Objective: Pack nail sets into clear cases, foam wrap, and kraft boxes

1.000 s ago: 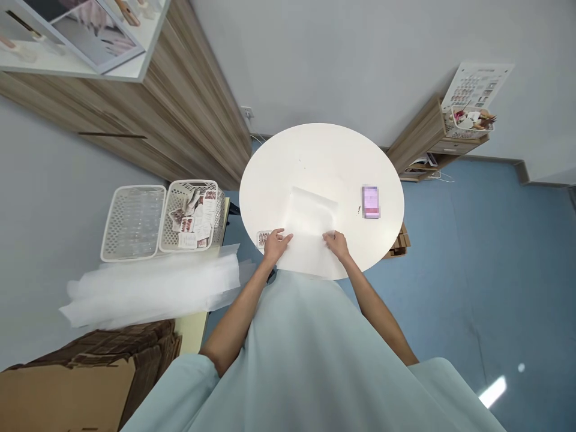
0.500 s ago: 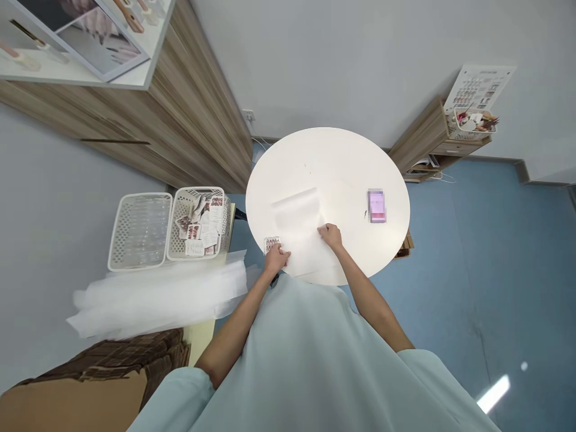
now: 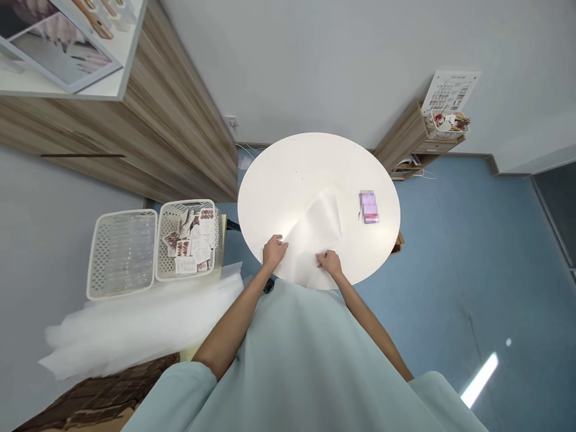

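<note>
A thin white translucent sheet point(image 3: 317, 231) lies on the round white table point(image 3: 288, 159), its far part bent and curling to the right. The fingers of my left hand point(image 3: 274, 252) are closed at the sheet's left edge. Pinched fingers of my right hand point(image 3: 330, 263) hold the sheet nearer the table's front. Of a small clear case, only a bit of edge seems to show beside my left hand; the hand and sheet cover the rest. A phone-like purple object point(image 3: 369, 207), blurred out, lies on the right side of the table.
Left of the table stand a white basket of clear plastic pieces point(image 3: 123, 255) and another basket of printed cards point(image 3: 186, 243). A pile of white translucent sheets point(image 3: 144, 324) lies before them. Wooden cabinets point(image 3: 189, 120) stand behind at left and, smaller, point(image 3: 402, 141) at right.
The sheet has turned and folded over, its far end swinging right. My right hand has moved down toward me. The case with dark reddish pieces, visible earlier, is now mostly covered.
</note>
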Motion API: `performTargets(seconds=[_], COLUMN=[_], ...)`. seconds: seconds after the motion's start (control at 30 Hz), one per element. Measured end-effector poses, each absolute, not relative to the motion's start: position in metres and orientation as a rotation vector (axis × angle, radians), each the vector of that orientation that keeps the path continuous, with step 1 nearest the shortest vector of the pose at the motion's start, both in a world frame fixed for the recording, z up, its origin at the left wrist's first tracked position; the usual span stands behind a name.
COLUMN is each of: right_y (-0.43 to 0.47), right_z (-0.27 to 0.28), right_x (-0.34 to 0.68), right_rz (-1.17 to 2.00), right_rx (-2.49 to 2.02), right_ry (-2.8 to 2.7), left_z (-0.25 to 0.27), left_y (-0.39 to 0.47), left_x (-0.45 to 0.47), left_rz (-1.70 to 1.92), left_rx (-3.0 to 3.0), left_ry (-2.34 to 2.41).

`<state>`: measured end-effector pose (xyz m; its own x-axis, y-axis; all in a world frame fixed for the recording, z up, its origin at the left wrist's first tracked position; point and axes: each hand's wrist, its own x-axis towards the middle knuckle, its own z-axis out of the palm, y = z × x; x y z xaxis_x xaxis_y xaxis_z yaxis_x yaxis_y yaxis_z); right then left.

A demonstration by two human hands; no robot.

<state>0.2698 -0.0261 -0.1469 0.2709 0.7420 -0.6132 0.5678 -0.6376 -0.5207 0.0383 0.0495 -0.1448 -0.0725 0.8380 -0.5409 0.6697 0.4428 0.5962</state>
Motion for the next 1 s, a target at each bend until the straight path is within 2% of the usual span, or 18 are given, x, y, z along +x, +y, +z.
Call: performTargets(seconds=[0.53,0.77,1.0], right_y=[0.074,0.036,-0.028], right_z=[-0.147,-0.153,-0.155], right_x=[0.271,0.282,0.3], right_rz=[1.128,1.097,1.225], right_rx=[-2.279,-2.277,-2.224], right_ry=[-1.374,-1.345,-1.213], left_z=[-0.144,-0.145,-0.144], left_y=[0.017,0.026,0.038], left_x=[0.019,0.035,0.05], left_rz=[0.199,0.184,0.135], left_rx=[1.352,1.345,1.34], left_ry=[1.839,1.862,1.868])
